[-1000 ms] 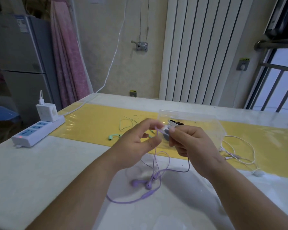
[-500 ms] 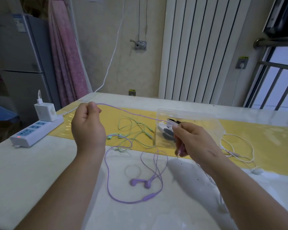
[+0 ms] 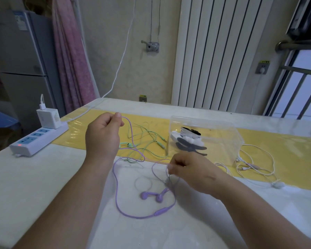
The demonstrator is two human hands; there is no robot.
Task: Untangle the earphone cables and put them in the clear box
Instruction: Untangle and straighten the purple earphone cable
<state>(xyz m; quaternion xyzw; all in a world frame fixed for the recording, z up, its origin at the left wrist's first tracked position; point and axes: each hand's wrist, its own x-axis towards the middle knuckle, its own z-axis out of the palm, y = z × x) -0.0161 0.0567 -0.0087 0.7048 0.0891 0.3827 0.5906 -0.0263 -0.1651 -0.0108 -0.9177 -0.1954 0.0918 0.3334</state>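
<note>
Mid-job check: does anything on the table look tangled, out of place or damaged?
Nothing looks spilled or broken. The cable of the purple earphones, pinched by the left hand and the right hand, loops over the green earphones left of the clear box. The cables seem to cross there, so pulling might drag the green set.

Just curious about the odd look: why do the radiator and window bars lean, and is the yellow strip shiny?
Head view: the wide lens tilts the radiator and window bars near the edges; pale glare patches sit on the yellow strip at right; the purple cable is sharp.
</note>
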